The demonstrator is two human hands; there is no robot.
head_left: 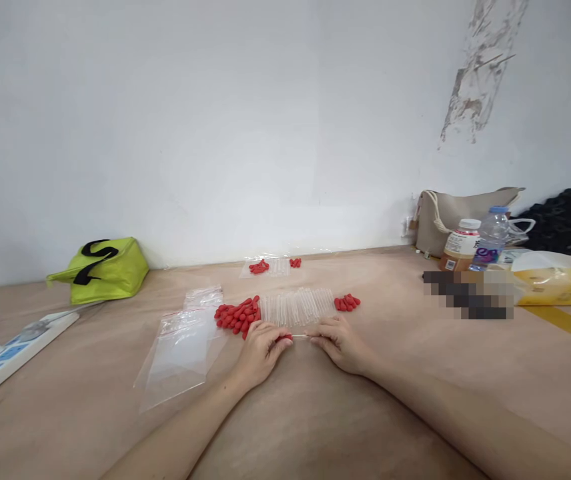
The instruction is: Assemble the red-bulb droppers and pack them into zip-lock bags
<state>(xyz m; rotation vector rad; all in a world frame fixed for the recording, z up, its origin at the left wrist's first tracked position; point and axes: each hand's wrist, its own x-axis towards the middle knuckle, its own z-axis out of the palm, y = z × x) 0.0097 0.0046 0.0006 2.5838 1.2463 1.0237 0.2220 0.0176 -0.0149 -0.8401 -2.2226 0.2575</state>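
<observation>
My left hand [261,352] is closed around a red rubber bulb [285,338], mostly hidden by the fingers. From it a thin clear tube [300,337] runs across to my right hand [339,343], which pinches the other end. Whether the tube sits inside the bulb, I cannot tell. Just beyond my hands lies a row of clear tubes [295,307], side by side. A heap of red rubber bulbs [238,316] touches the row's left end, and a smaller group of red bulbs [347,303] lies at its right.
Clear zip bags [175,357] lie left of the heap. By the wall is another bag with red bulbs [259,267]. A green bag [110,270] and power strip [20,353] are left; bottles [460,247], a grey bag [465,207] and a yellow tissue pack [560,287] right.
</observation>
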